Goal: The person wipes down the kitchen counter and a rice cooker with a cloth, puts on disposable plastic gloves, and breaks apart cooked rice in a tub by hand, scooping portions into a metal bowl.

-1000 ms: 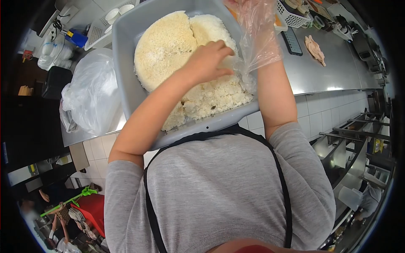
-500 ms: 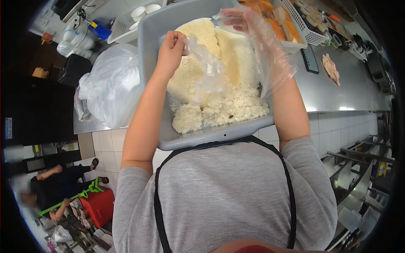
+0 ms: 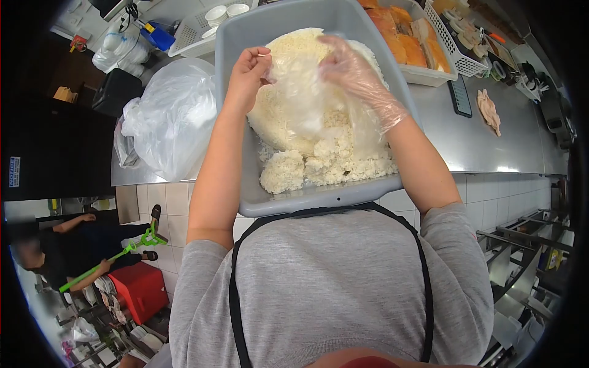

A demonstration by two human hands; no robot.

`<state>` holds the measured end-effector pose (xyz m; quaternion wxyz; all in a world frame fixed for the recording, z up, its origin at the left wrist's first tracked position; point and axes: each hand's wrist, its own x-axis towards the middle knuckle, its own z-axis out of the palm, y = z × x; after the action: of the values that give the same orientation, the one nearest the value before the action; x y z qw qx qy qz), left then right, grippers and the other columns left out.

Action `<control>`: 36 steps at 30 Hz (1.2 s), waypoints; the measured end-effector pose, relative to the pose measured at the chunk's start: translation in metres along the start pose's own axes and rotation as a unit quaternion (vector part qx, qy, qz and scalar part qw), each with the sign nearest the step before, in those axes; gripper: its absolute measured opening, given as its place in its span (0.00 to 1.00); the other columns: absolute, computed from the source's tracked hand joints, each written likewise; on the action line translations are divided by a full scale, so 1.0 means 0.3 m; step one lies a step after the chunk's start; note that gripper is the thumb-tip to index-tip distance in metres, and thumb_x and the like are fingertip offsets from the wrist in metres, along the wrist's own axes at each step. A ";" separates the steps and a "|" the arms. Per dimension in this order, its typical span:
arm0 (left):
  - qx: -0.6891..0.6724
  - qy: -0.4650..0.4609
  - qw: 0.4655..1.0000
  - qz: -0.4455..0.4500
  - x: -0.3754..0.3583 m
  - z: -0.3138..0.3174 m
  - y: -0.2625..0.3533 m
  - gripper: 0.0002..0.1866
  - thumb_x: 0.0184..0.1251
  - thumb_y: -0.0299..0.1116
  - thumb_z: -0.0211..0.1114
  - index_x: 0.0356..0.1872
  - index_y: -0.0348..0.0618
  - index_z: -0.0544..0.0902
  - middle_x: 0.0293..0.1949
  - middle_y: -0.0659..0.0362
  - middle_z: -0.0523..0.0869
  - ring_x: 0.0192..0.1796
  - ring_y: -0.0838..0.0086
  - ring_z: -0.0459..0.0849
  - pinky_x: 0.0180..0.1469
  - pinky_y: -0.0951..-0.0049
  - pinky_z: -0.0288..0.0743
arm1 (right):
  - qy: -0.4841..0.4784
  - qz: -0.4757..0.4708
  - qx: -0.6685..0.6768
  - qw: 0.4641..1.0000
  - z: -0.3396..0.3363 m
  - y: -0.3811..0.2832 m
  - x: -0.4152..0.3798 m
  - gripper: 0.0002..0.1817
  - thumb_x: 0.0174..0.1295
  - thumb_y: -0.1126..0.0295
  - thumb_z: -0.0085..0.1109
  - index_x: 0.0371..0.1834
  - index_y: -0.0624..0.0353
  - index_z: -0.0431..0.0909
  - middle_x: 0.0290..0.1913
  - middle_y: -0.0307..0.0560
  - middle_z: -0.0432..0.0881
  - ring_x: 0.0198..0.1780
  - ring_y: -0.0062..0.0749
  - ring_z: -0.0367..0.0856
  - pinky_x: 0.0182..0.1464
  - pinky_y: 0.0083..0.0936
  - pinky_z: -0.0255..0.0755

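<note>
A large grey tub (image 3: 228,132) holds white and yellowish rice (image 3: 362,167), heaped loosely near the front. My bare left hand (image 3: 250,75) is over the tub's left part, its fingers pinched on a thin clear plastic glove (image 3: 302,92) that hangs blurred above the rice. My right hand (image 3: 351,66) wears a clear plastic glove that reaches the wrist. It is over the back right of the rice, fingers bent and smeared by motion; whether it grips the hanging plastic is unclear.
Left of the tub lies a big clear plastic bag (image 3: 175,116). To the right are a container of orange-brown food (image 3: 408,40), a phone (image 3: 459,97) and a crumpled cloth-like piece (image 3: 488,112). At lower left, a person (image 3: 80,248) holds a green-handled tool beside a red bin (image 3: 140,291).
My right hand has moved left and down toward my left hand, and its glove now sits closer round the hand. The view has shifted slightly. The person's green tool has shifted.
</note>
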<state>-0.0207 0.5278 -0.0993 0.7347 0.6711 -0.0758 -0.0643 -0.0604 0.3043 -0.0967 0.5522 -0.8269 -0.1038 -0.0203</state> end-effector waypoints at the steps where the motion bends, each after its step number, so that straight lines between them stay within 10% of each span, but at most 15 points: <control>1: 0.016 -0.035 0.999 -0.007 -0.002 -0.008 0.003 0.08 0.67 0.33 0.58 0.42 0.44 0.73 0.31 0.66 0.76 0.34 0.82 0.75 0.38 0.75 0.75 | 0.001 0.000 0.000 1.000 -0.020 0.008 0.010 0.33 0.55 0.71 0.65 0.66 0.54 0.62 0.49 0.47 0.76 0.44 0.27 0.79 0.49 0.22 0.74; 3: 0.008 -0.032 0.999 -0.012 0.006 -0.020 -0.004 0.08 0.66 0.31 0.59 0.44 0.44 0.72 0.33 0.66 0.76 0.36 0.82 0.76 0.40 0.75 0.76 | 0.242 -0.133 -0.047 0.960 -0.075 0.016 0.028 0.25 0.56 0.57 0.65 0.53 0.58 0.73 0.38 0.46 0.79 0.39 0.29 0.79 0.46 0.27 0.73; 6: -0.049 -0.007 0.999 -0.009 0.018 -0.025 -0.014 0.11 0.63 0.26 0.60 0.45 0.44 0.70 0.35 0.66 0.75 0.38 0.81 0.76 0.43 0.74 0.76 | 0.315 -0.148 -0.045 0.936 -0.131 -0.006 0.043 0.21 0.57 0.65 0.64 0.52 0.60 0.74 0.35 0.40 0.78 0.36 0.23 0.77 0.42 0.19 0.73; 10: -0.182 0.017 0.982 0.044 0.026 -0.001 -0.023 0.19 0.57 0.18 0.62 0.45 0.46 0.66 0.34 0.66 0.72 0.40 0.79 0.76 0.47 0.73 0.76 | 0.244 -0.119 -0.026 0.962 -0.089 -0.075 -0.002 0.20 0.56 0.56 0.65 0.41 0.61 0.78 0.31 0.45 0.79 0.35 0.29 0.79 0.42 0.24 0.73; 12: -0.178 0.004 0.982 0.064 0.020 0.028 -0.031 0.20 0.55 0.16 0.63 0.44 0.46 0.66 0.34 0.66 0.72 0.41 0.79 0.76 0.47 0.73 0.76 | -0.002 0.092 0.101 0.991 -0.043 -0.091 -0.020 0.18 0.56 0.55 0.65 0.33 0.62 0.78 0.25 0.43 0.78 0.31 0.27 0.78 0.36 0.22 0.72; 21: -0.077 -0.074 0.994 -0.015 -0.041 0.130 -0.038 0.17 0.49 0.21 0.69 0.35 0.42 0.70 0.35 0.62 0.72 0.39 0.79 0.75 0.43 0.76 0.75 | 0.105 0.022 0.094 0.990 0.015 0.000 -0.004 0.15 0.56 0.59 0.63 0.28 0.60 0.73 0.26 0.42 0.75 0.29 0.28 0.77 0.33 0.24 0.70; 24: 0.055 0.071 0.996 0.026 -0.021 0.087 -0.013 0.14 0.50 0.26 0.71 0.30 0.41 0.72 0.32 0.62 0.72 0.34 0.79 0.74 0.36 0.76 0.75 | 0.164 -0.086 -0.100 0.978 -0.025 0.016 0.020 0.10 0.55 0.66 0.62 0.32 0.60 0.73 0.27 0.46 0.76 0.32 0.35 0.77 0.37 0.28 0.70; 27: 0.337 0.116 0.811 0.464 -0.059 0.114 0.072 0.13 0.55 0.33 0.70 0.34 0.38 0.75 0.27 0.60 0.75 0.24 0.75 0.72 0.27 0.75 0.69 | 0.194 -0.137 -0.157 0.959 -0.032 -0.034 -0.013 0.10 0.57 0.67 0.62 0.32 0.60 0.72 0.27 0.40 0.71 0.30 0.26 0.73 0.34 0.23 0.69; 32: 0.361 -0.039 0.897 0.252 -0.131 0.201 0.047 0.12 0.66 0.35 0.58 0.45 0.40 0.79 0.16 0.65 0.72 0.20 0.78 0.70 0.26 0.77 0.67 | 0.195 -0.221 -0.127 0.947 0.015 -0.035 -0.014 0.06 0.58 0.71 0.60 0.35 0.58 0.75 0.29 0.43 0.71 0.32 0.30 0.73 0.36 0.27 0.68; 36: 0.086 -0.055 0.991 0.090 -0.065 0.153 0.012 0.17 0.70 0.36 0.55 0.57 0.44 0.75 0.17 0.68 0.69 0.22 0.85 0.70 0.25 0.80 0.64 | 0.091 -0.330 -0.255 0.904 0.045 -0.118 -0.058 0.08 0.57 0.73 0.60 0.40 0.55 0.77 0.32 0.44 0.73 0.34 0.37 0.73 0.38 0.30 0.70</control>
<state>-0.0489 0.4871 -0.0920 0.6715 0.7179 -0.1816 -0.0284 -0.0854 0.3271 -0.0724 0.2915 -0.8525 -0.3111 -0.3024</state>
